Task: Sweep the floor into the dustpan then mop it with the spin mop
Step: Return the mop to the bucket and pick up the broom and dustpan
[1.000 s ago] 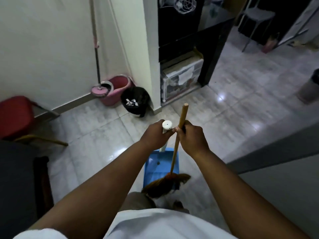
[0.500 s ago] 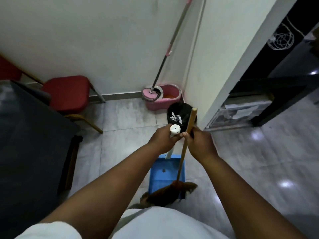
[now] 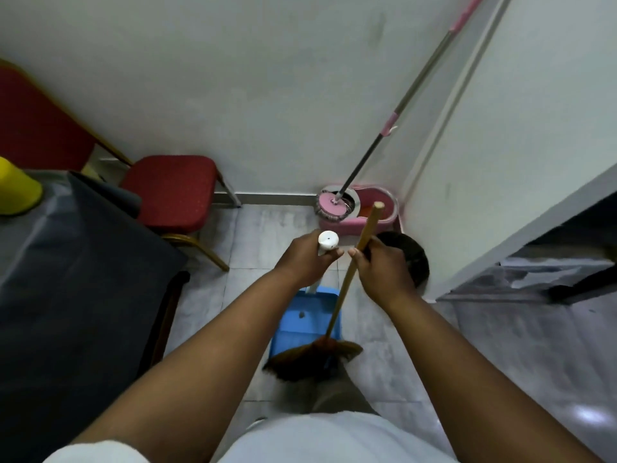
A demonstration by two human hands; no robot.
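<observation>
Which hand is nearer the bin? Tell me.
Right. The right hand, gripping the broom, sits right beside the bin, overlapping its left edge in view. The left hand, holding the dustpan handle, is farther left, beyond the broom.

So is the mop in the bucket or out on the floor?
In: the mop head sits in the pink bucket, its handle leaning against the wall.
</observation>
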